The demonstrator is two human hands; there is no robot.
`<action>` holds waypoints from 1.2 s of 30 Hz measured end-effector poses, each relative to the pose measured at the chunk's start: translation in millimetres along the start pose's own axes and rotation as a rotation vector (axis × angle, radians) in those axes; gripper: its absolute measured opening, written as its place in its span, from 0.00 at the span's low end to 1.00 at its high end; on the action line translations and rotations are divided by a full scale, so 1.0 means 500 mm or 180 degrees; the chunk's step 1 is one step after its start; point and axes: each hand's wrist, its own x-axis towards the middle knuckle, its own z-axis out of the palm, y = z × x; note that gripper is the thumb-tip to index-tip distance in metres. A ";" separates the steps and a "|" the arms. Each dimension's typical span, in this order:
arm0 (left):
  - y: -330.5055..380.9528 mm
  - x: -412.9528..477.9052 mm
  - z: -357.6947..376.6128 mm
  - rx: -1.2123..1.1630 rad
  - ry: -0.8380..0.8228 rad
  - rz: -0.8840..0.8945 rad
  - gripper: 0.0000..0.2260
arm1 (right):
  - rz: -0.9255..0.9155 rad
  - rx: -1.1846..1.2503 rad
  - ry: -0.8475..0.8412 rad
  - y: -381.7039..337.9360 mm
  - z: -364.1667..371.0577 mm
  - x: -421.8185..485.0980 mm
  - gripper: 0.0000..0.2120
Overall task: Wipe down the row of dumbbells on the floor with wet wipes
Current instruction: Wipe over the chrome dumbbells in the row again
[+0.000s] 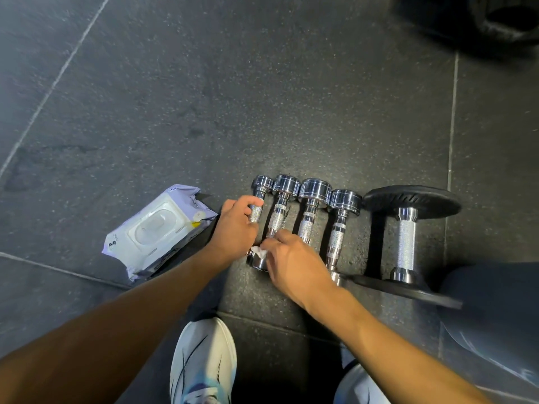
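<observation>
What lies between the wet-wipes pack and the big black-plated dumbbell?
In the head view, four small chrome dumbbells lie side by side there. A white wipe is held at the near end of the leftmost dumbbell.

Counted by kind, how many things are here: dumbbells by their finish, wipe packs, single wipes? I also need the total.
chrome dumbbells: 4
black-plate dumbbell: 1
wipes pack: 1
single wipe: 1
Total: 7
</observation>
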 end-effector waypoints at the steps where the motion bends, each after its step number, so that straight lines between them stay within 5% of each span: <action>1: 0.000 0.001 -0.003 -0.0118 -0.0003 -0.0063 0.24 | -0.0074 0.0046 -0.0026 0.000 -0.002 0.003 0.13; 6: -0.004 0.004 -0.008 -0.0834 0.0147 -0.0659 0.11 | -0.0235 0.0935 0.0176 0.010 -0.049 0.031 0.12; 11: -0.004 -0.006 -0.010 -0.1098 0.0198 -0.0804 0.10 | -0.0425 0.0425 0.0965 0.037 -0.061 0.132 0.12; 16: 0.012 -0.007 -0.012 -0.1070 0.0241 -0.0877 0.15 | -0.0610 -0.0204 0.0038 0.031 -0.033 0.148 0.17; 20: 0.020 -0.016 -0.019 -0.1070 0.0340 -0.1037 0.18 | -0.1047 -0.0375 -0.0220 0.010 0.013 0.093 0.18; 27: 0.025 -0.025 -0.012 -0.0953 0.0411 -0.0945 0.22 | -0.0874 -0.0935 0.0072 0.052 -0.036 0.176 0.24; 31: 0.002 -0.024 -0.007 -0.1261 0.0436 -0.1049 0.31 | -0.0972 -0.0658 -0.0247 0.037 -0.021 0.146 0.23; 36: 0.025 -0.037 -0.024 -0.1057 0.0464 -0.1030 0.26 | -0.1332 -0.0558 -0.0533 0.017 -0.008 0.127 0.18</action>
